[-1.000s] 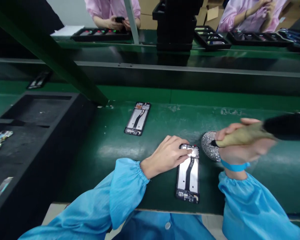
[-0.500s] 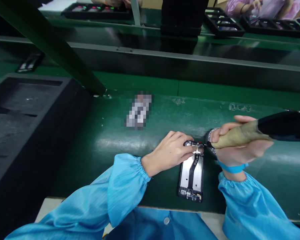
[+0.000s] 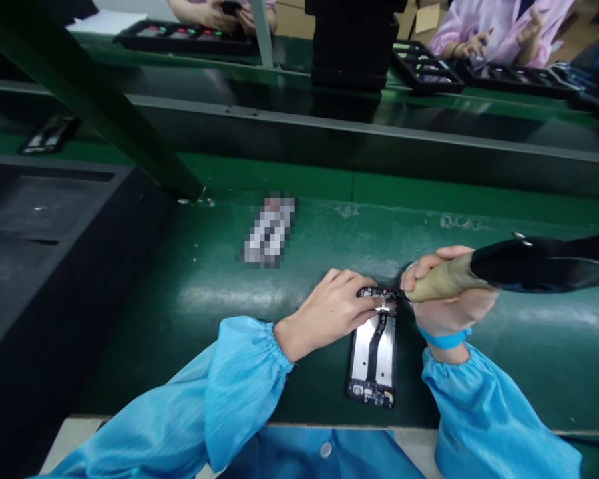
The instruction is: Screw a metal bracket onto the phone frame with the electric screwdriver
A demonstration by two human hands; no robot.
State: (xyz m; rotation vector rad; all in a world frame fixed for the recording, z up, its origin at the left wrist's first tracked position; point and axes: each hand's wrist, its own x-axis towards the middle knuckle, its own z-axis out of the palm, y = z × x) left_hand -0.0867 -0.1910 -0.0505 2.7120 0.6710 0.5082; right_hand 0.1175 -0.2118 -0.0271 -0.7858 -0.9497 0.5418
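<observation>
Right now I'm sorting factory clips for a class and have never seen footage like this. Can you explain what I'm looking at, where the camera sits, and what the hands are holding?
There is no machine here: a camera worn on a person's head looks down at their own two hands in blue sleeves. The left hand presses its fingertips on the top end of an opened phone lying on the green bench. The right hand, with a blue wristband, grips a powered screwdriver whose tip points at that same top end. A second phone-like item, blurred out, lies farther back. Black trays sit to the left. Across the line, other people in pink sleeves work at more black trays.
</observation>
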